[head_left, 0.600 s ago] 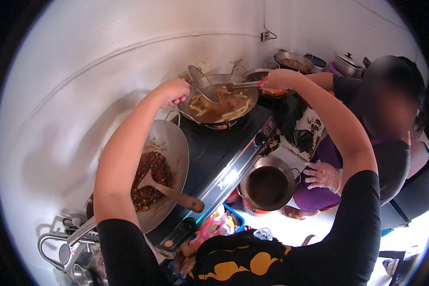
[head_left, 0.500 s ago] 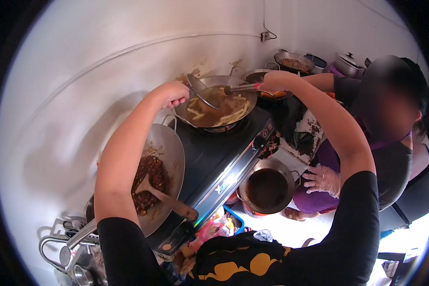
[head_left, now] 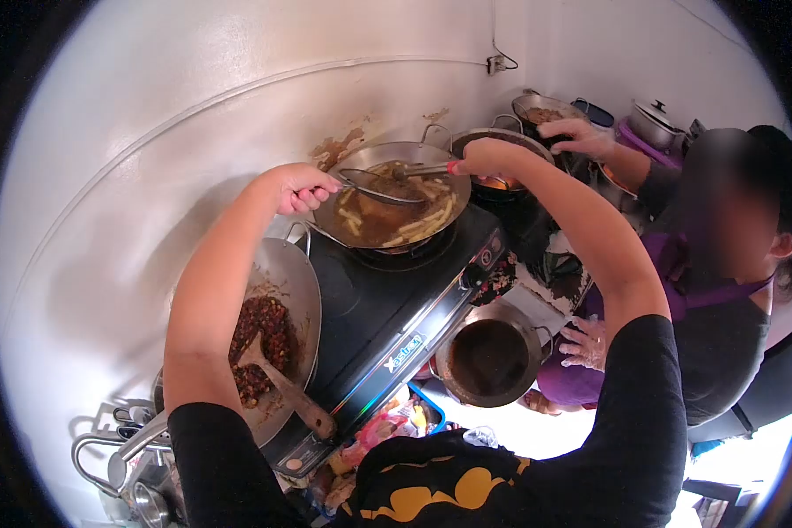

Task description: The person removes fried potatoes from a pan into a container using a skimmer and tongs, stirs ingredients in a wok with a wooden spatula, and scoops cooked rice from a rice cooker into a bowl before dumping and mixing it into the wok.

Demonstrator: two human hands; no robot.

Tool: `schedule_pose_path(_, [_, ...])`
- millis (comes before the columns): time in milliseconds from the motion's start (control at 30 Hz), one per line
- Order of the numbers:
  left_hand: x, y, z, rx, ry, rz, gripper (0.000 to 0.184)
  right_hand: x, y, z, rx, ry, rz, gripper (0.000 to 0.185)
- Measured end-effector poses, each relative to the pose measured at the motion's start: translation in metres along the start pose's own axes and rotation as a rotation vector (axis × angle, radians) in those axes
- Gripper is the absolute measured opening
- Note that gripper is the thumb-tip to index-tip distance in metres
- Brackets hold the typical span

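My left hand (head_left: 301, 189) is closed on a round-rimmed metal skimmer (head_left: 383, 191), held tilted over a wok (head_left: 326, 216) of brown oil. Pale strips of food (head_left: 422, 226) float in that oil. From the right, my right hand (head_left: 488, 158) grips a metal utensil with a red band (head_left: 427, 170). Its far end reaches over the oil near the skimmer, and its exact kind I cannot make out. Below my left forearm, a second wok (head_left: 299, 273) holds a dark red chopped mixture (head_left: 264, 339), with a wooden spatula (head_left: 286, 387) resting in it.
At the right, a co-worker reaches one hand (head_left: 581, 138) toward the back pans; the other hand is gloved (head_left: 587, 341). A pan of dark liquid (head_left: 488, 356) stands low before the black stove (head_left: 370, 317). A lidded pot (head_left: 656, 126) sits at the back right.
The skimmer has swung flatter and my left hand has moved slightly left and down. My right hand has shifted a little left. The co-worker's ungloved hand now shows above the back pans.
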State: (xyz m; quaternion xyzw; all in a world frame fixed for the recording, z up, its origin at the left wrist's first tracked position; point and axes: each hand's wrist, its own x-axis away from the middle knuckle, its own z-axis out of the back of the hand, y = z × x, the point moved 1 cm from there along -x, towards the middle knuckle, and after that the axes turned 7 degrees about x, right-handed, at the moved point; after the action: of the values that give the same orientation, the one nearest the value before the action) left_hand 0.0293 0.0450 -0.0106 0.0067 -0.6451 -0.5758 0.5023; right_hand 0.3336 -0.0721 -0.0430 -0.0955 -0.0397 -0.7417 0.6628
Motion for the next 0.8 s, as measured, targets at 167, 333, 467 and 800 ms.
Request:
schedule_pose_path(167, [0.002, -0.006, -0.004, 0.022, -0.008, -0.019, 0.032, 0.018, -0.001, 0.022, -0.032, 0.046, 0.063, 0.049])
schedule_pose_path(333, [0.006, -0.011, 0.012, -0.078, -0.064, -0.029, 0.040, 0.057, -0.003, 0.056, 0.119, 0.080, 0.089, 0.056])
schedule_pose_path(467, [0.019, -0.007, 0.014, -0.224, -0.056, 0.004, 0.046, 0.061, 0.012, 0.064, 0.107, -0.067, -0.123, 0.056])
schedule_pose_path(800, [-0.003, -0.008, -0.008, -0.125, -0.080, 0.044, 0.034, 0.040, 0.002, 0.026, -0.013, -0.107, -0.074, 0.055])
